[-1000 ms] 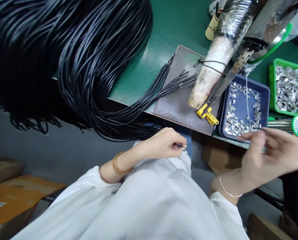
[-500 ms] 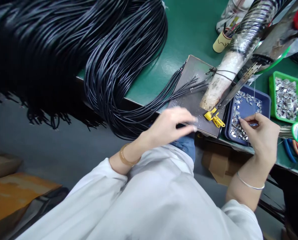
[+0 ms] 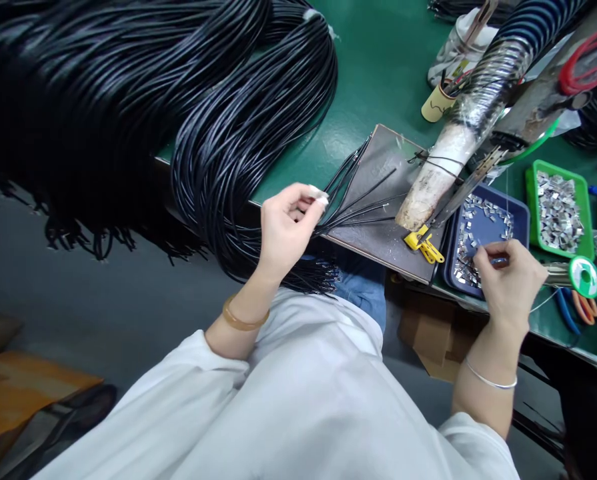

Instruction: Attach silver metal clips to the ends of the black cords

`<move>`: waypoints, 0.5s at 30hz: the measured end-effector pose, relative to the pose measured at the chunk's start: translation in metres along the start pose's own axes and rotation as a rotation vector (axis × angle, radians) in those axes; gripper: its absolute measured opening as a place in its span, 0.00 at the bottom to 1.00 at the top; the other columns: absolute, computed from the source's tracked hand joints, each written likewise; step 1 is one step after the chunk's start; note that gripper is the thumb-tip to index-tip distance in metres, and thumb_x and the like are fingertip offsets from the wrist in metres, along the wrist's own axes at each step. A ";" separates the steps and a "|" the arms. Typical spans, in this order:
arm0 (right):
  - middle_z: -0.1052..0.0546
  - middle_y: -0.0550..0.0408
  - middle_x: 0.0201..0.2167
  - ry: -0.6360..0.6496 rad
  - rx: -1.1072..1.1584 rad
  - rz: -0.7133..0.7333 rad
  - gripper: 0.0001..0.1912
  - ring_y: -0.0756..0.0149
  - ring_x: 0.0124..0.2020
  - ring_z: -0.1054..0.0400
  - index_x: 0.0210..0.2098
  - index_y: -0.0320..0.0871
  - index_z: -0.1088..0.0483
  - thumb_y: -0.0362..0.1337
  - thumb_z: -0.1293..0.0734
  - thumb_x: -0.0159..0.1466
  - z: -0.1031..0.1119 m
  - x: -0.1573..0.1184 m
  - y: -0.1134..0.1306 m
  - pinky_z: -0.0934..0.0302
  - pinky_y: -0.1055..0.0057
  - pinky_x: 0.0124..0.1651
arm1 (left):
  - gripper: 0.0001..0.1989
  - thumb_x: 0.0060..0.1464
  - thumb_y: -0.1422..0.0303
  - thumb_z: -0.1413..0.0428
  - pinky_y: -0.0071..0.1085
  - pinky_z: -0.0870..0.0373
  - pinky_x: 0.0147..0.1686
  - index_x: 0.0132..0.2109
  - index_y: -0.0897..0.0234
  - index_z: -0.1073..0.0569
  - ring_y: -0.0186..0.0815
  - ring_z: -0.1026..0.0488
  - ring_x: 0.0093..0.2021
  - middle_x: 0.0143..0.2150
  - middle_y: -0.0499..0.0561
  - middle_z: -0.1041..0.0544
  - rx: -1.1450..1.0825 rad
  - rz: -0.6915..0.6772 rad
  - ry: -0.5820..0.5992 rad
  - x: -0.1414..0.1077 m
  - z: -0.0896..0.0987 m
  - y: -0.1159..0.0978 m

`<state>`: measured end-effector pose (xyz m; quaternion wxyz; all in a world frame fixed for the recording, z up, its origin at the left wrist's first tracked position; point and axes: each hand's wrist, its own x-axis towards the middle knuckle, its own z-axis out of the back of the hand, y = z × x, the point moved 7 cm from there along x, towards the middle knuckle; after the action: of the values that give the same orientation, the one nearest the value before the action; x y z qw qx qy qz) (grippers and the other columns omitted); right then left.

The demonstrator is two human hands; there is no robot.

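Note:
My left hand [image 3: 289,230] is closed, thumb and finger pinched together, with white coverings on the fingertips. It is over the near end of the black cables [image 3: 253,120], by the dark board [image 3: 363,233]; whether a cable is between the fingers cannot be made out. My right hand [image 3: 511,277] hovers at the blue tray [image 3: 525,230] in a pinch, and anything in its fingertips is too small to name. Small metal pieces [image 3: 465,267] are scattered in that tray. Several cable ends lie fanned across the board.
A white-wrapped duct [image 3: 435,167] slants down over the board, beside a yellow clip [image 3: 423,243]. Farther right are a green bin [image 3: 585,220] of metal pieces, a solder spool [image 3: 584,277] and orange-handled pliers [image 3: 585,307]. A pen cup [image 3: 434,103] stands behind.
My left hand has moved left and up from the board's near edge to the cables, its fingers closing into a pinch. My right hand remains at the blue tray, slightly lifted.

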<state>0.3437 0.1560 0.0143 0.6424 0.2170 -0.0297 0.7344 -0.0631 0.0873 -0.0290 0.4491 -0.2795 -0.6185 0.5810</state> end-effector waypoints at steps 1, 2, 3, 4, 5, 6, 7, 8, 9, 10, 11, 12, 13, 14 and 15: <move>0.22 0.54 0.27 -0.051 -0.005 0.011 0.08 0.70 0.22 0.33 0.27 0.44 0.30 0.33 0.27 0.53 0.004 -0.001 0.001 0.39 0.68 0.33 | 0.07 0.60 0.63 0.39 0.27 0.34 0.27 0.40 0.62 0.27 0.28 0.30 0.29 0.32 0.47 0.25 -0.066 0.006 -0.066 0.002 0.006 0.004; 0.22 0.54 0.27 -0.115 0.003 0.022 0.08 0.69 0.22 0.33 0.27 0.44 0.30 0.32 0.26 0.52 0.009 -0.002 0.003 0.38 0.67 0.32 | 0.09 0.61 0.61 0.40 0.27 0.35 0.26 0.41 0.60 0.29 0.27 0.31 0.28 0.30 0.45 0.28 -0.131 -0.004 -0.141 0.005 0.013 0.006; 0.22 0.53 0.27 -0.185 0.044 0.023 0.08 0.68 0.23 0.32 0.27 0.44 0.30 0.32 0.26 0.51 0.015 -0.005 0.006 0.37 0.67 0.31 | 0.11 0.62 0.58 0.41 0.26 0.37 0.24 0.42 0.59 0.31 0.25 0.34 0.26 0.29 0.43 0.30 -0.194 -0.028 -0.208 0.008 0.019 0.006; 0.22 0.52 0.26 -0.246 0.127 0.013 0.08 0.67 0.23 0.31 0.27 0.44 0.30 0.33 0.26 0.51 0.022 -0.008 0.010 0.37 0.67 0.29 | 0.13 0.62 0.55 0.41 0.25 0.39 0.22 0.43 0.58 0.33 0.23 0.37 0.24 0.29 0.42 0.32 -0.249 -0.057 -0.250 0.010 0.024 0.002; 0.22 0.52 0.26 -0.290 0.245 0.000 0.09 0.66 0.23 0.30 0.27 0.44 0.30 0.33 0.25 0.51 0.027 -0.011 0.016 0.36 0.68 0.27 | 0.16 0.61 0.52 0.41 0.25 0.42 0.20 0.43 0.58 0.33 0.21 0.41 0.22 0.29 0.41 0.32 -0.287 -0.096 -0.269 0.012 0.027 -0.006; 0.22 0.52 0.27 -0.325 0.392 -0.033 0.09 0.65 0.22 0.29 0.28 0.43 0.30 0.34 0.25 0.52 0.032 -0.014 0.023 0.36 0.68 0.25 | 0.18 0.59 0.51 0.40 0.24 0.44 0.19 0.44 0.58 0.33 0.20 0.44 0.20 0.31 0.41 0.30 -0.305 -0.140 -0.220 0.013 0.024 -0.019; 0.23 0.53 0.26 -0.319 0.539 -0.046 0.12 0.66 0.19 0.30 0.26 0.43 0.32 0.34 0.24 0.50 0.034 -0.017 0.033 0.37 0.69 0.21 | 0.18 0.58 0.52 0.38 0.24 0.45 0.19 0.45 0.60 0.31 0.19 0.45 0.20 0.32 0.41 0.29 -0.313 -0.158 -0.096 0.013 0.015 -0.034; 0.23 0.53 0.27 -0.329 0.654 -0.057 0.14 0.66 0.19 0.29 0.26 0.43 0.33 0.34 0.23 0.51 0.037 -0.020 0.045 0.38 0.70 0.20 | 0.17 0.56 0.57 0.35 0.24 0.44 0.20 0.45 0.62 0.29 0.20 0.43 0.20 0.30 0.42 0.29 -0.313 -0.157 0.091 0.010 0.000 -0.050; 0.23 0.54 0.27 -0.373 0.731 -0.067 0.13 0.66 0.20 0.28 0.26 0.43 0.33 0.34 0.24 0.53 0.042 -0.024 0.058 0.36 0.70 0.21 | 0.16 0.53 0.62 0.33 0.24 0.45 0.20 0.45 0.64 0.26 0.21 0.42 0.21 0.26 0.42 0.30 -0.326 -0.172 0.302 0.002 -0.019 -0.068; 0.23 0.54 0.28 -0.420 0.757 -0.066 0.12 0.66 0.22 0.27 0.27 0.42 0.32 0.33 0.24 0.54 0.047 -0.028 0.070 0.32 0.69 0.23 | 0.15 0.51 0.66 0.32 0.24 0.44 0.21 0.45 0.65 0.23 0.22 0.41 0.22 0.24 0.42 0.32 -0.312 -0.122 0.562 -0.011 -0.042 -0.080; 0.22 0.53 0.30 -0.473 0.728 -0.054 0.10 0.64 0.25 0.25 0.27 0.41 0.30 0.31 0.24 0.54 0.052 -0.033 0.083 0.29 0.67 0.27 | 0.14 0.52 0.68 0.32 0.23 0.44 0.21 0.45 0.67 0.22 0.23 0.41 0.23 0.24 0.42 0.32 -0.288 -0.049 0.820 -0.030 -0.065 -0.087; 0.21 0.53 0.31 -0.530 0.671 -0.021 0.09 0.63 0.29 0.23 0.28 0.41 0.29 0.29 0.24 0.54 0.056 -0.038 0.096 0.28 0.66 0.29 | 0.12 0.53 0.69 0.34 0.24 0.43 0.22 0.44 0.69 0.21 0.23 0.40 0.23 0.24 0.44 0.31 -0.299 -0.003 1.021 -0.049 -0.084 -0.093; 0.21 0.53 0.33 -0.568 0.631 0.015 0.08 0.62 0.32 0.23 0.30 0.41 0.28 0.28 0.25 0.54 0.059 -0.043 0.106 0.27 0.65 0.32 | 0.11 0.55 0.67 0.36 0.24 0.42 0.23 0.43 0.70 0.20 0.24 0.39 0.24 0.25 0.45 0.31 -0.327 0.027 1.168 -0.066 -0.099 -0.096; 0.21 0.53 0.34 -0.576 0.617 0.050 0.08 0.61 0.34 0.22 0.31 0.42 0.27 0.26 0.26 0.55 0.058 -0.047 0.115 0.26 0.63 0.34 | 0.10 0.57 0.68 0.38 0.24 0.41 0.24 0.41 0.71 0.20 0.25 0.40 0.25 0.24 0.45 0.31 -0.343 0.063 1.214 -0.077 -0.111 -0.094; 0.20 0.54 0.35 -0.566 0.624 0.080 0.08 0.61 0.35 0.22 0.33 0.43 0.26 0.26 0.27 0.56 0.056 -0.050 0.120 0.26 0.62 0.35 | 0.09 0.58 0.69 0.41 0.24 0.41 0.25 0.40 0.72 0.21 0.25 0.40 0.25 0.24 0.45 0.31 -0.334 0.115 1.182 -0.082 -0.120 -0.086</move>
<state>0.2485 0.0705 0.0750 0.4832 0.5931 0.0105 0.6439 0.0939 0.0579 0.0255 0.6340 -0.6537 -0.3316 0.2466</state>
